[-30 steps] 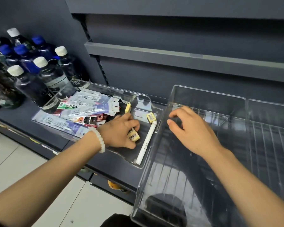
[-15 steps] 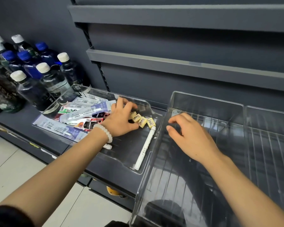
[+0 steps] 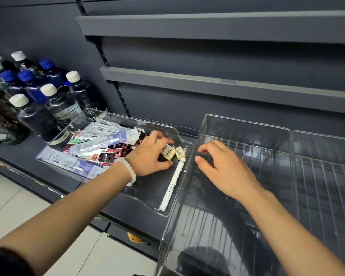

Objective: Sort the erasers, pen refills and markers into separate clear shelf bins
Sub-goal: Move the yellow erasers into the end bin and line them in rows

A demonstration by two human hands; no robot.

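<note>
Left hand (image 3: 150, 154) down in the clear tray (image 3: 175, 132) on the shelf (image 3: 14, 156), fingers curled over a small yellow eraser (image 3: 167, 152), thumb beneath; seems a grip, though the fingers hide the contact. Second yellow eraser (image 3: 180, 152) just beside the first, toward the tray's right edge. White marker (image 3: 172, 184) lying lengthwise along that right edge, cap end near the erasers. Packets of pen refills (image 3: 94, 144) heaped over the tray's left half, out to its front left corner. White bead bracelet (image 3: 128, 172) at the left wrist. Right hand (image 3: 225, 170) over the left rim of the big clear bin (image 3: 247, 124), fingers loosely bent and apart, holding nothing. Another clear bin (image 3: 327, 136) touching its right side. Bottles (image 3: 54, 108) with white and blue caps standing at the shelf's far left.
</note>
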